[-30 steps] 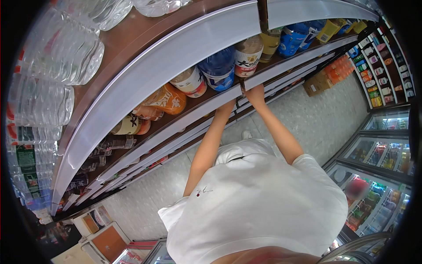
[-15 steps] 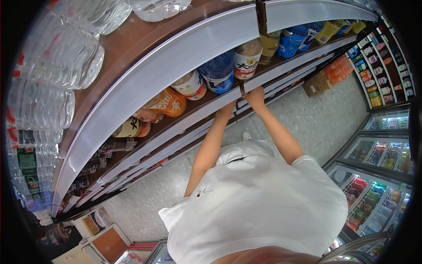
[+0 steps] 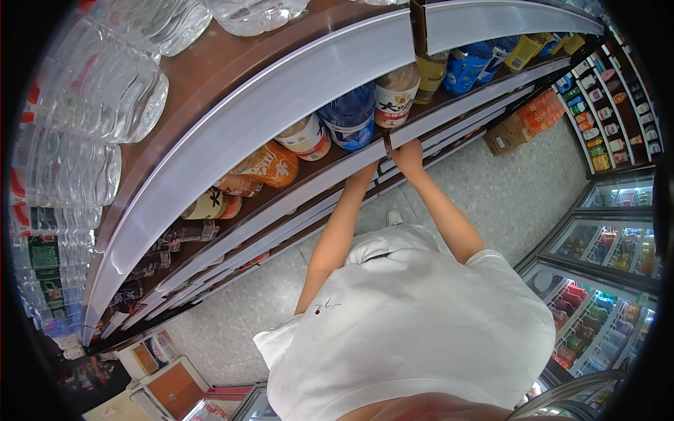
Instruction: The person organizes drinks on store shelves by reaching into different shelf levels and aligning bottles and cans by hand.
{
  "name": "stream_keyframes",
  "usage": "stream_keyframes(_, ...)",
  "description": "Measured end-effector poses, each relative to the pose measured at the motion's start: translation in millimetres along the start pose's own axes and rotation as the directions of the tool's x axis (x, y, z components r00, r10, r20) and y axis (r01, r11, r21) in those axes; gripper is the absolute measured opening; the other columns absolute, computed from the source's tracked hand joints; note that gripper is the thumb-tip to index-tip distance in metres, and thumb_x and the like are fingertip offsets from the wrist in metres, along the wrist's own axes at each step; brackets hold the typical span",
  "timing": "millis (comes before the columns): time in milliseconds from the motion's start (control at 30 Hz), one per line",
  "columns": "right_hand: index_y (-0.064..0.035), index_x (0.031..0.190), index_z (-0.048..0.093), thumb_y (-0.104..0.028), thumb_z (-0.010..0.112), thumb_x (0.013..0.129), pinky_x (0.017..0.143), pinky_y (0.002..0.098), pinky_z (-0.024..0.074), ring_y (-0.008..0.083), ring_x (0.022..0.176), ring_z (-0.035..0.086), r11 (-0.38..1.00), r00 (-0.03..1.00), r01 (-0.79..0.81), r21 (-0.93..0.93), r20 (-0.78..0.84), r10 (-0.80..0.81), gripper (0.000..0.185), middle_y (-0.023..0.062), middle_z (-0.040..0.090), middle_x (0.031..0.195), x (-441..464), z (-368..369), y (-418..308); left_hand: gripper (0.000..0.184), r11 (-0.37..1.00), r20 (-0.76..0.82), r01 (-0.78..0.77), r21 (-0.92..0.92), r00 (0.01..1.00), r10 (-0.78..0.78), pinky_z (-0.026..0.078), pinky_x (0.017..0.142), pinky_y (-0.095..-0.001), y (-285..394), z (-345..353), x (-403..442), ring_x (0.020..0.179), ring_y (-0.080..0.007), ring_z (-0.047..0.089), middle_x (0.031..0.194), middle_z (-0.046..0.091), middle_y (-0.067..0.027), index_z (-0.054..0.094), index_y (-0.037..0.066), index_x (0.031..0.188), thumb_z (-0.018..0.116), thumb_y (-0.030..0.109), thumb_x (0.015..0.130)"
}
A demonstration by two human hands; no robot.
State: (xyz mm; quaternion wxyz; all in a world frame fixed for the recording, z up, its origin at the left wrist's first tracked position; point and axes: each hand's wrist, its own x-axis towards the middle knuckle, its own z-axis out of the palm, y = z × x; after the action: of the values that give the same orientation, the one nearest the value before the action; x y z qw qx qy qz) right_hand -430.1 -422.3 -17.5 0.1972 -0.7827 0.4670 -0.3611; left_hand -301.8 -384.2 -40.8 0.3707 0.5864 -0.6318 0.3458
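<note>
Shelf edge [image 3: 351, 162], left hand [image 3: 364, 172] and right hand [image 3: 408, 154] have hardly shifted.

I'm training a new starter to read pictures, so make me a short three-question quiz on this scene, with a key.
1. True or false: the right hand is close to the lower edge of the shelf strip.

2. Multiple choice: what colour is the bottle between the two white-labelled bottles near the hands?
A. Green
B. Orange
C. Blue

3. Fill in the blank: the cardboard box beyond the right hand sits on the ____.

Key:
1. True
2. C
3. Floor
</note>
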Motion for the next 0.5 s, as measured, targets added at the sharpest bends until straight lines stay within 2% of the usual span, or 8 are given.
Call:
stream_keyframes(233,-0.0053,0.078,0.063,-0.016,0.064,0.065,0.061,0.0435,0.0462,0.0356,0.067,0.058,1.000,0.999,0.027,0.012,-0.036,-0.027,0.017,0.0158,0.061,0.072,0,-1,-1,0.015,0.996,0.008,-0.047,0.080,0.999,0.047,0.039,0.041,-0.0339,0,-4,4,0.046,-0.0218,0.052,0.058,0.052,-0.0038,0.056,0.011,0.065,0.054,0.019,0.078)
stream_keyframes(300,-0.0055,0.078,0.063,-0.016,0.064,0.065,0.061,0.0436,0.0461,0.0356,0.067,0.058,1.000,0.999,0.020,0.007,-0.032,-0.019,0.017,0.0157,0.061,0.072,1,0,-1,0.015,0.992,0.011,0.031,-0.124,1.000,-0.030,0.039,0.042,-0.0339,2,-9,12,0.046,-0.0220,0.052,0.058,0.052,-0.0039,0.056,0.011,0.065,0.055,0.019,0.077)
stream_keyframes(333,-0.0057,0.079,0.063,-0.016,0.064,0.065,0.061,0.0436,0.0461,0.0356,0.067,0.058,1.000,1.000,0.012,0.002,-0.027,-0.012,0.017,0.0157,0.061,0.072,1,0,-1,0.015,0.992,0.010,0.030,-0.124,1.000,-0.029,0.039,0.042,-0.0339,2,-9,13,0.046,-0.0220,0.052,0.058,0.052,-0.0039,0.056,0.011,0.065,0.055,0.019,0.077)
stream_keyframes(433,-0.0057,0.078,0.063,-0.016,0.064,0.065,0.061,0.0438,0.0459,0.0356,0.067,0.058,1.000,1.000,0.020,-0.003,-0.022,-0.020,0.017,0.0156,0.061,0.072,2,0,0,0.014,0.997,0.022,0.036,-0.074,0.999,-0.034,0.039,0.042,-0.0339,2,-9,13,0.046,-0.0221,0.052,0.059,0.053,-0.0042,0.057,0.010,0.066,0.055,0.018,0.077)
stream_keyframes(500,-0.0058,0.078,0.063,-0.016,0.064,0.065,0.061,0.0437,0.0458,0.0356,0.067,0.058,1.000,1.000,0.016,-0.002,-0.024,-0.017,0.017,0.0155,0.061,0.072,2,-1,-1,0.015,0.999,0.040,-0.018,0.029,0.999,0.017,0.039,0.041,-0.0343,1,-4,7,0.046,-0.0221,0.051,0.057,0.052,-0.0041,0.056,0.010,0.065,0.054,0.019,0.078)
